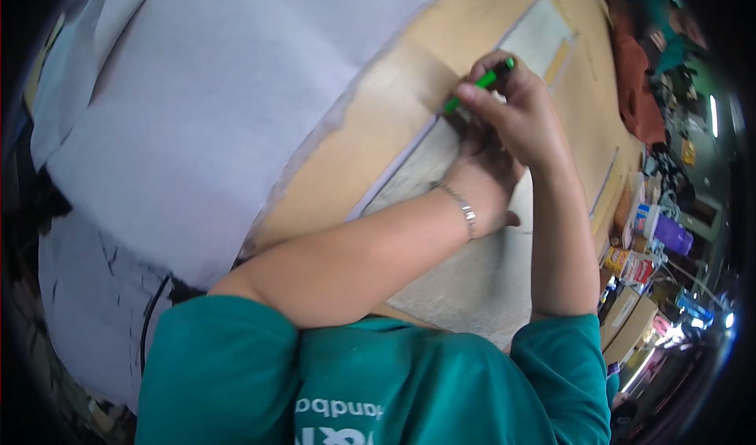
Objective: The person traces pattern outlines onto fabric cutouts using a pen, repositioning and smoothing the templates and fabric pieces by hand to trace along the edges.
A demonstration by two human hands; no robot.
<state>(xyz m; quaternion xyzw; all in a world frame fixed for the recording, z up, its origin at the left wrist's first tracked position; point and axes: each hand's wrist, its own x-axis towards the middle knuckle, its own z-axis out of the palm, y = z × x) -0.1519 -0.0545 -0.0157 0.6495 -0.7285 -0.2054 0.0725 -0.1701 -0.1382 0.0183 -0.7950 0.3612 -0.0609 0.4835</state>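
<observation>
My right hand (pixel 516 110) is closed around a slim green pen (pixel 480 85), held slanted above the work surface. Below and partly behind it, my left hand (pixel 488 173) lies on a long grey flat panel (pixel 441 165), thumb stretched to the side. Some of its fingertips are hidden by my right hand. A metal bracelet circles my left wrist. The panel rests on a tan sheet (pixel 331 197), which shows along both of its sides.
A large pale lilac-white sheet (pixel 220 90) covers the left side, its uneven edge lying over the tan one. Brown material (pixel 638 90) hangs at the far right edge. Beyond it are cardboard boxes (pixel 630 323), a purple container (pixel 673 235) and other clutter.
</observation>
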